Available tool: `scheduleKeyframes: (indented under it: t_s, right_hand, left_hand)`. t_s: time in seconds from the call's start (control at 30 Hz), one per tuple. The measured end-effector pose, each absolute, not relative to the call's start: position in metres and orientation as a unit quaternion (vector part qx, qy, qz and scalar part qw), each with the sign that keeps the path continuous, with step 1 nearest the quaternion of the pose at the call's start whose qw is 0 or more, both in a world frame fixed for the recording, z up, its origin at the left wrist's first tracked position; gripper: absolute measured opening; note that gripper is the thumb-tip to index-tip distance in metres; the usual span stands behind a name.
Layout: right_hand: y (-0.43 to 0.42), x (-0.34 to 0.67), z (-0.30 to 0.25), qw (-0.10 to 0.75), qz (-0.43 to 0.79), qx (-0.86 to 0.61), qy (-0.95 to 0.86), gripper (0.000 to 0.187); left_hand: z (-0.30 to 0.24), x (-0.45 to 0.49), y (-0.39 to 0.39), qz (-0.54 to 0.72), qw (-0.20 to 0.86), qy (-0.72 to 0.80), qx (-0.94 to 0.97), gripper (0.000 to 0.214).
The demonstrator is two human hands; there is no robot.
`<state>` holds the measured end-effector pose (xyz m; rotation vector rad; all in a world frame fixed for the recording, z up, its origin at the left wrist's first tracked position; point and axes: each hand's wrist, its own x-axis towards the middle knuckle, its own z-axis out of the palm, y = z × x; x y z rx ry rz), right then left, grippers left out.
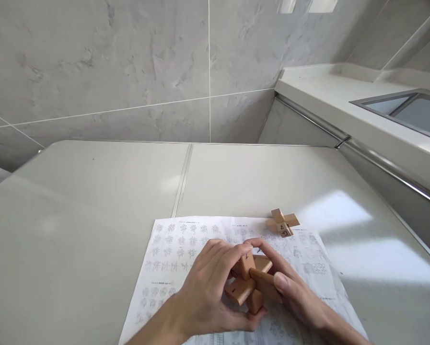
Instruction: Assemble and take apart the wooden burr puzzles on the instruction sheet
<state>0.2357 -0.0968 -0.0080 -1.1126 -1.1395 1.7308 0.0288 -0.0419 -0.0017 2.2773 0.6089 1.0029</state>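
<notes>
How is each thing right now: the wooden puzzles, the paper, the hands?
Larger puzzle: pieces joined, held in both hands
Smaller puzzle: pieces joined, set down near the paper's far edge
Paper: spread out, printed side up
Left hand: gripping the larger puzzle
Right hand: gripping it too

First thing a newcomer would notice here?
Probably the interlocked wooden pieces, held between the left hand and right hand, low and right of centre. Next, the smaller wooden cross at the far edge of the printed sheet, beyond the hands. Then the bright light patches on the pale table, to the right.
</notes>
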Motion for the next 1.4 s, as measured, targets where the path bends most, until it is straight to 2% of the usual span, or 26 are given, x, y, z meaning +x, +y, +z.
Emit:
scheduleKeyframes:
  t_s: [0.47, 0.7, 0.97, 1.17, 1.4]
  right_hand:
    - [-0.097, 0.232, -0.004, 0.399, 0.707, -0.366, -0.454, 0.076]
    - [-0.097, 0.23, -0.002, 0.395, 0.724, -0.338, -0.454, 0.077]
    - [-0.095, 0.234, 0.005, 0.388, 0.685, -0.408, -0.463, 0.078]
    - [-0.099, 0.235, 0.001, 0.397, 0.714, -0.381, -0.432, 0.076]
    - [-0.113, 0.235, -0.02, 0.418, 0.736, -0.351, -0.4, 0.091]
  left_hand:
    - [-0.005, 0.025, -0.04, 0.416, 0.231, 0.198, 0.857, 0.085]
    - [-0.003, 0.023, -0.043, 0.413, 0.226, 0.191, 0.861, 0.083]
    - [0.0, 0.026, -0.043, 0.404, 0.284, 0.226, 0.84, 0.096]
    - [0.0, 0.028, -0.042, 0.387, 0.296, 0.225, 0.844, 0.098]
    - [0.0, 0.026, -0.041, 0.37, 0.336, 0.205, 0.841, 0.102]
